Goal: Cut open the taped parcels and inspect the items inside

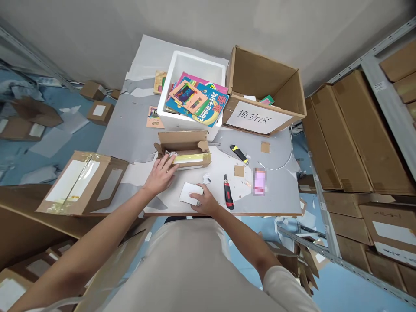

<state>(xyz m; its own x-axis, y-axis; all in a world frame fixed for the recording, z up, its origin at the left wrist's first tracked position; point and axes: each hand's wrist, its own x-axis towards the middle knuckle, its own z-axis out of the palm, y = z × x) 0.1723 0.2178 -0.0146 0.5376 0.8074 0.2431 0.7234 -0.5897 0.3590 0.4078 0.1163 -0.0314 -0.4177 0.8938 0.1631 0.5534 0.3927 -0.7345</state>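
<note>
My left hand (162, 173) lies at the near left corner of a small open cardboard box (191, 161), fingers stretched over its edge. The box has its lid raised at the back and yellowish tape along the front; some crumpled white material shows inside near my fingertips. My right hand (206, 200) grips a small white box (189, 193) by its right side, thumb on top, close to the table's front edge. A red and black utility knife (228, 193) lies to the right of that hand. Farther back is a yellow and black utility knife (239, 154).
A white foam box (165, 104) heaped with books and a large labelled carton (260, 119) stand at the back. A phone-like pink item (259, 181) lies at right. A taped carton (86, 182) sits left; shelves with cartons (354, 130) rise right.
</note>
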